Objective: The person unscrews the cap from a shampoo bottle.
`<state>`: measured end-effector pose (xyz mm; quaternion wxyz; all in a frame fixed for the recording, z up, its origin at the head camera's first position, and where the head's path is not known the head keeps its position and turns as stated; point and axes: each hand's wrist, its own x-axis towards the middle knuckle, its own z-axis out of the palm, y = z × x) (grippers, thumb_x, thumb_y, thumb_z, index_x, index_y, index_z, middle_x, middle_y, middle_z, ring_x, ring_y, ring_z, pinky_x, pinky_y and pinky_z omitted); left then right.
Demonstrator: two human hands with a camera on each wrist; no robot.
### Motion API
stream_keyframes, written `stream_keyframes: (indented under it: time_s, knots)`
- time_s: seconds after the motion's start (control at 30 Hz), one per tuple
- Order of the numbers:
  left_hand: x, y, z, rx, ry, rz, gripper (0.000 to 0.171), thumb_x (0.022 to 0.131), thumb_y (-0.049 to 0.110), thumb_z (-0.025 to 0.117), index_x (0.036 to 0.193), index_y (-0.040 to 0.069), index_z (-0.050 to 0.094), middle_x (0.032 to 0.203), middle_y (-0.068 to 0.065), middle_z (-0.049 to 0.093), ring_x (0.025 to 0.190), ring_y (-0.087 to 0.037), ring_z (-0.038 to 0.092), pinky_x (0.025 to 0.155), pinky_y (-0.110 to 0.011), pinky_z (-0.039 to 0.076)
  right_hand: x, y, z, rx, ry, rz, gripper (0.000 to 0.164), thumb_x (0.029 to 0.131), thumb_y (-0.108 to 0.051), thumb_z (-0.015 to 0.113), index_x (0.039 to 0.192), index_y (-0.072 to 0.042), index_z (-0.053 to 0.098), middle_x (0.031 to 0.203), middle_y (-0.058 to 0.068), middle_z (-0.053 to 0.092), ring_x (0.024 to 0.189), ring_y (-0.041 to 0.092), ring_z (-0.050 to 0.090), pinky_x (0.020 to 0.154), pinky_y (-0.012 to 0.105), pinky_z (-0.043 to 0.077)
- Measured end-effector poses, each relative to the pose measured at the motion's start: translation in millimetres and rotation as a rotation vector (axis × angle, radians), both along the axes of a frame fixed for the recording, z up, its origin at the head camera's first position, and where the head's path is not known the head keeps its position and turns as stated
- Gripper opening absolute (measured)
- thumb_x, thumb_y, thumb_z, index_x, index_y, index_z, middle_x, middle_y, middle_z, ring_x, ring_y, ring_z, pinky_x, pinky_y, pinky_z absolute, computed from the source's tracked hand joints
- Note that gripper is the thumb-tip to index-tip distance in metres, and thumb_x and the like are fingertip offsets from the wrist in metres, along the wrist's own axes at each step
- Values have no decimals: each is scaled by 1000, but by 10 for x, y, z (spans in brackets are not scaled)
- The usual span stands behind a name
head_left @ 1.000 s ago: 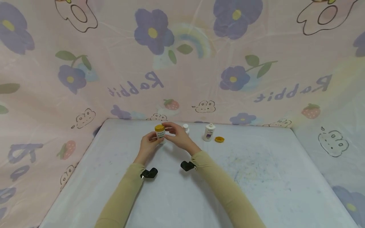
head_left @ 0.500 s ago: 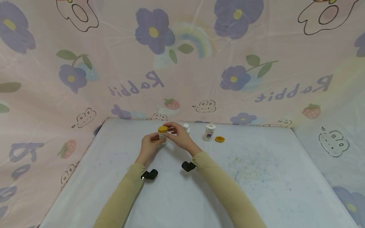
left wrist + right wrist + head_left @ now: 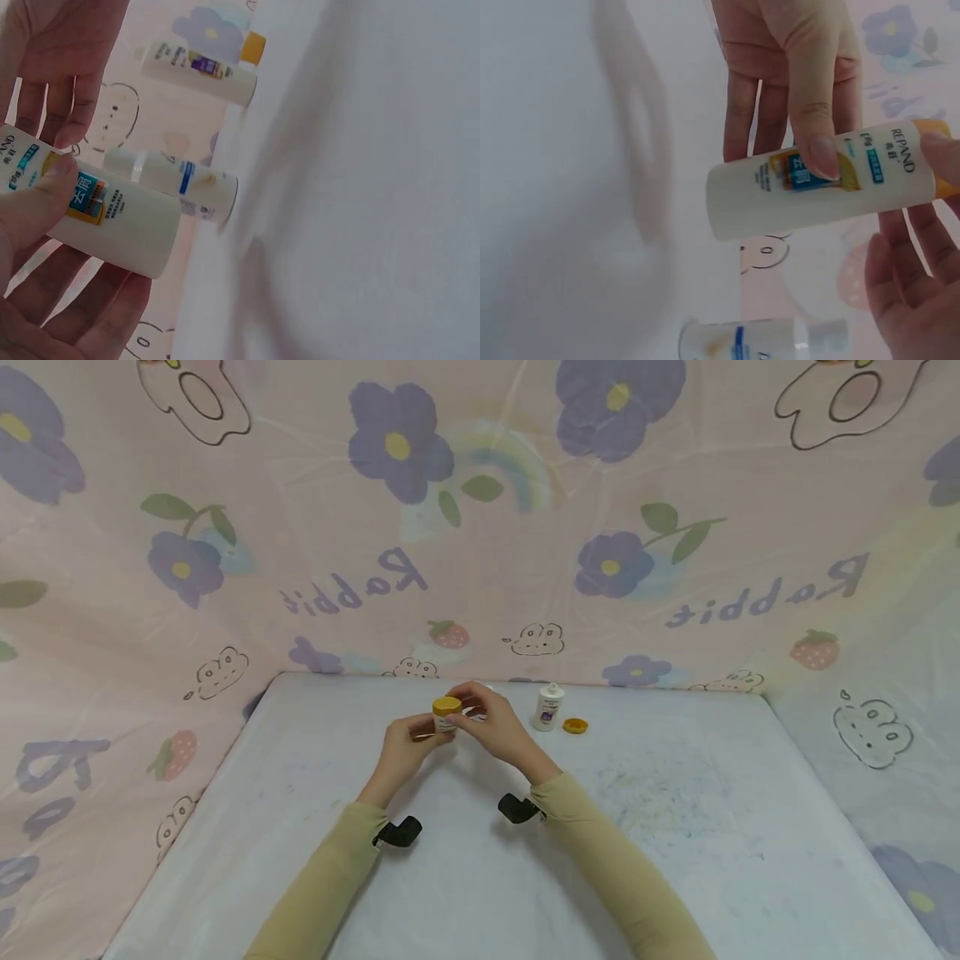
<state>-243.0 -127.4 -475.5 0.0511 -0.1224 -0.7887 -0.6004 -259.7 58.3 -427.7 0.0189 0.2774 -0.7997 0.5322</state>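
Observation:
In the head view my left hand [image 3: 403,750] grips a white shampoo bottle [image 3: 124,225] around its body, thumb across the blue-and-orange label. The bottle is upright and off the table; its yellow cap [image 3: 447,703] is on top. My right hand [image 3: 497,724] pinches that cap, its thumb near the cap's lower rim in the right wrist view, where "REPAND" reads on the label. Behind stands a second white bottle [image 3: 191,184] with a white top and blue label mark, hidden behind my right hand in the head view.
To the right, a white bottle [image 3: 548,708] with a bare nozzle and purple label mark stands near the table's back edge. A loose yellow cap [image 3: 575,726] lies beside it. A patterned cloth wall [image 3: 480,568] rises behind the white table [image 3: 465,877].
Both hands have moved right together with the shampoo bottle. The second white bottle, partly visible earlier in the head view, is now covered by my right hand.

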Motion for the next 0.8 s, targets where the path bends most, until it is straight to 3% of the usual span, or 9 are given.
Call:
stream_keyframes:
  time_s: [0.2, 0.43, 0.63, 0.8]
  knots:
    - [113, 128, 97, -8, -3, -54, 28, 82, 13, 77, 108, 6, 71, 102, -6, 69, 96, -20, 65, 84, -28, 54, 190, 149, 154, -40, 32, 13, 26, 90, -14, 68, 114, -7, 60, 110, 4, 63, 95, 18, 60, 85, 36, 52]
    - [393, 273, 420, 19, 1, -107, 28, 83, 4, 75, 109, -2, 68, 106, -15, 68, 101, -29, 64, 89, -40, 53, 259, 332, 121, -37, -5, 15, 27, 90, -22, 69, 114, -14, 60, 109, -4, 62, 96, 12, 60, 87, 32, 51]
    - [510, 380, 415, 56, -27, -168, 31, 83, 4, 74, 113, -3, 66, 104, -15, 68, 97, -27, 66, 83, -30, 55, 376, 457, 163, -29, -50, 25, 28, 90, -14, 68, 116, -9, 59, 111, 2, 61, 98, 18, 59, 88, 37, 51]
    - [576, 499, 356, 86, -34, -199, 31, 82, 2, 75, 112, -2, 67, 103, -15, 68, 96, -28, 65, 83, -32, 55, 592, 568, 346, -16, -95, 29, 29, 90, -6, 67, 117, 0, 58, 111, 9, 62, 99, 24, 60, 89, 43, 50]
